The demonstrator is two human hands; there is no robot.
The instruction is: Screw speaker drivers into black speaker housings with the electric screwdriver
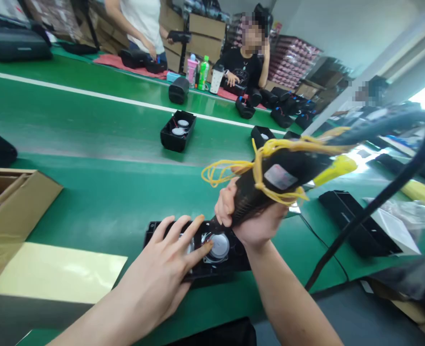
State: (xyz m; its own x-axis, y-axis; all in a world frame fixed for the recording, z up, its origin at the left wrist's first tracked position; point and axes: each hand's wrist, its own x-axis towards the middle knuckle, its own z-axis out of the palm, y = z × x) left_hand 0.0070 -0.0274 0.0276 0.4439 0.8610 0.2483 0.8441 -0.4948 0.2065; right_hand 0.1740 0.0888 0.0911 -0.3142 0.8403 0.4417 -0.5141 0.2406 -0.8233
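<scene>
Speaker housing lies beneath the left grip.

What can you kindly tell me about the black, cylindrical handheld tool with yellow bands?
The black, cylindrical handheld tool, apparently plastic, has a pale rectangular label and looped yellow bands around its body. A thick dark cable seems to lead from its upper end. Held in the bare right hand, it slants down to the left, its narrower lower end at the open black rectangular housing; whether it touches is unclear.
</scene>
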